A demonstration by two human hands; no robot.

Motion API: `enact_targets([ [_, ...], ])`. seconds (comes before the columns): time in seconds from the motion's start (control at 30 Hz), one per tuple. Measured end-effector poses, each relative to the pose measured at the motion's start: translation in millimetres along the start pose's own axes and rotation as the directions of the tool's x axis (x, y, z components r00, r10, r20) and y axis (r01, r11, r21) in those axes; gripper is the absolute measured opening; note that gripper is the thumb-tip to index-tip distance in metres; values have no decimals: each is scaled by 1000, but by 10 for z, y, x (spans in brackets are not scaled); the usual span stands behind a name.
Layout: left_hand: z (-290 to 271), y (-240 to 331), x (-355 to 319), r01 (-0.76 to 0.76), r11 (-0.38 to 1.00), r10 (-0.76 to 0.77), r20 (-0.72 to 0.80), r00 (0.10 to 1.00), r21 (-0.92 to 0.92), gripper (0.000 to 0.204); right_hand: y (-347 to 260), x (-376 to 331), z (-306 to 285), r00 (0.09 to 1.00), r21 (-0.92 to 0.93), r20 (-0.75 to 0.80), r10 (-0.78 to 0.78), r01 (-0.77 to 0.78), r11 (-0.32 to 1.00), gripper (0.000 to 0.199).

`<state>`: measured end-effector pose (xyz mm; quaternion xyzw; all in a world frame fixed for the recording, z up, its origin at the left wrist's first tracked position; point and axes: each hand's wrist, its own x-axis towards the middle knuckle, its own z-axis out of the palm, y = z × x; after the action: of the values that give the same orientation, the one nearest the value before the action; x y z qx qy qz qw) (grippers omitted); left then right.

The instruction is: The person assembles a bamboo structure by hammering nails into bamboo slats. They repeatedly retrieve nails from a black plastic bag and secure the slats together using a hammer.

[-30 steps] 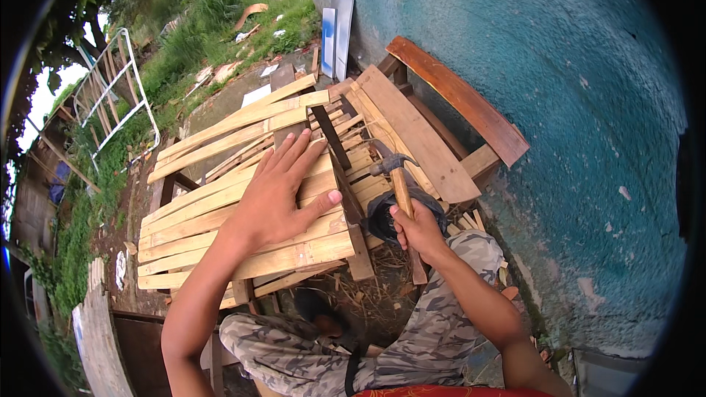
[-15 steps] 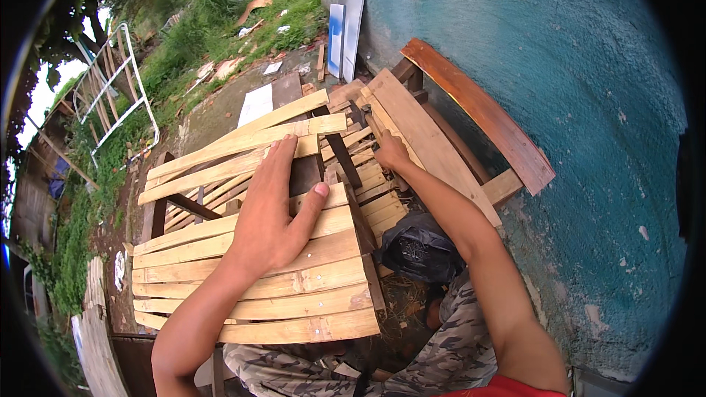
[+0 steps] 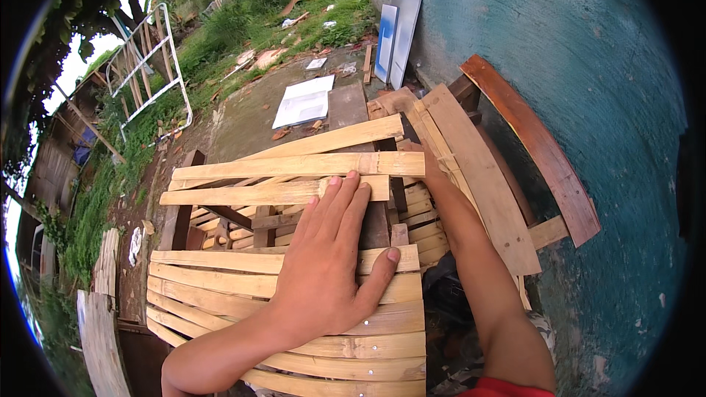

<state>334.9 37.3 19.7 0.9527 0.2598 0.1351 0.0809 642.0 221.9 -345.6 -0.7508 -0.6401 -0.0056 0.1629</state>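
Observation:
My left hand [image 3: 327, 265] lies flat on pale bamboo slats [image 3: 382, 349], fingers stretched forward and thumb apart. Its fingertips rest on a loose slat [image 3: 250, 192] across the dark wooden frame [image 3: 176, 228]. Another slat [image 3: 294, 167] lies just beyond, with a slanting slat [image 3: 338, 134] behind it. The nearer slats are fixed with nail heads. My right hand [image 3: 435, 167] is at the right end of the loose slats, close to a long board. Its fingers are hidden, so whatever they hold does not show.
A brown plank bench [image 3: 482, 176] with a reddish board [image 3: 537, 147] stands along the blue wall [image 3: 603, 88]. Metal sheets [image 3: 403, 33] lean on that wall. A white frame [image 3: 151, 66] stands in grass at the far left. A black plastic bag [image 3: 445, 290] lies near my right forearm.
The view has shifted, so the scene sits lower and further right. My left hand stays flat on the slats. My right hand's fingers, partly visible before, are now hidden by the slat ends.

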Motion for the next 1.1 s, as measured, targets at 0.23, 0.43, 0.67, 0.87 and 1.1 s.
enact_targets([
  [0.23, 23, -16, -16, 0, 1000, -1, -43, 999, -20, 70, -103, -60, -524, 994, -55, -60, -94, 91, 994, 21],
  [0.43, 122, -49, -39, -18, 1000, 18, -126, 992, 1, 68, -63, -463, -1160, 969, -142, -230, -86, 54, 988, 26],
  [0.67, 225, -104, -35, -25, 1000, 23, -200, 980, -8, 68, 267, -1157, -2039, 879, 235, -354, 320, -247, 940, 24],
  [0.87, 338, -138, -20, -18, 1000, 20, -250, 968, 11, 71, 185, -1372, -3101, 783, 373, -509, 358, -175, 911, 27],
  [1.1, 137, -66, -186, -33, 999, 38, -148, 988, 37, 63, -1031, -1376, -3942, 961, 451, -252, 117, 10, 893, 30],
])
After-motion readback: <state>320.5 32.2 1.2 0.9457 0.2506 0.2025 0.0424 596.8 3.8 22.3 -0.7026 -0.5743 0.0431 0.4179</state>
